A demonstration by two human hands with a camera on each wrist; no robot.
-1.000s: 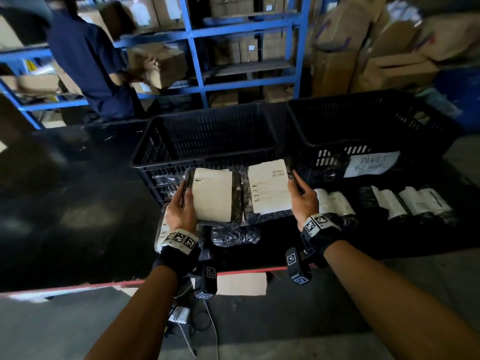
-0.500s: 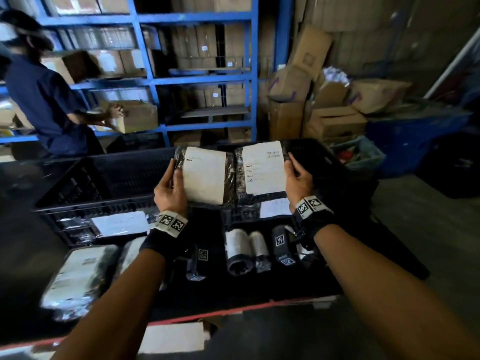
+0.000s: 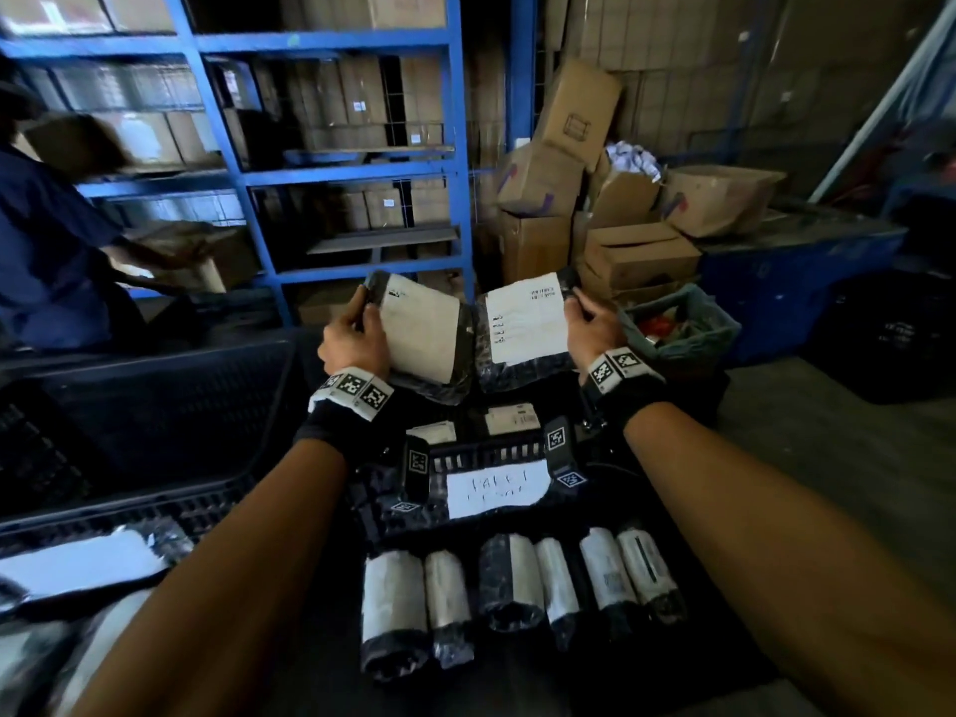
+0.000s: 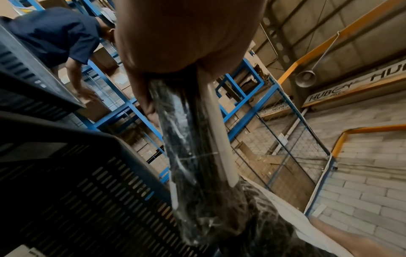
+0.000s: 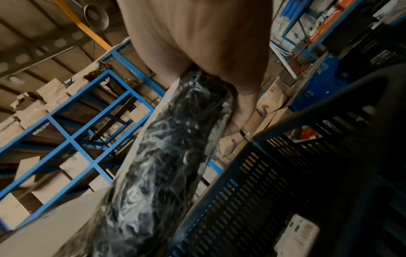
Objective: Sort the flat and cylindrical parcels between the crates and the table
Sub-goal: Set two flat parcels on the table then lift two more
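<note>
Two flat parcels, the left one [image 3: 421,336] and the right one [image 3: 525,333], were held side by side above the labelled crate [image 3: 496,452], probably for dropping in together. Each was black wrap under a pale label. The left hand [image 3: 354,341] and right hand [image 3: 595,331] each clamped an outer edge. Cylindrical parcels [image 3: 512,587] lined the table's near edge.

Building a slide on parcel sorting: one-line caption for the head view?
Left hand and right hand each hold a flat parcel above the labelled crate.
</note>
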